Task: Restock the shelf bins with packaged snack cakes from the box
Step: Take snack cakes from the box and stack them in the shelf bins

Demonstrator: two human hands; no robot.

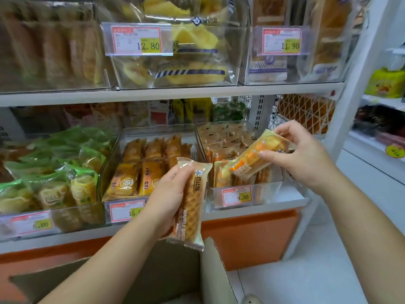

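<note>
My left hand (167,195) grips a long packaged waffle cake (191,207), held upright in front of the lower shelf and above the cardboard box (179,279). Higher and to the right, my right hand (300,154) pinches a second wrapped waffle cake (256,156), tilted over the right clear bin (247,196), which holds several packs of the same kind. The middle clear bin (122,207) contains orange-wrapped cakes. The inside of the box is hidden by my arms.
A left bin (72,218) with green-wrapped cakes sits on the lower shelf. The upper shelf (175,93) carries clear bins of yellow cakes and bread with price tags. A white upright (350,102) and another shelf unit stand at right.
</note>
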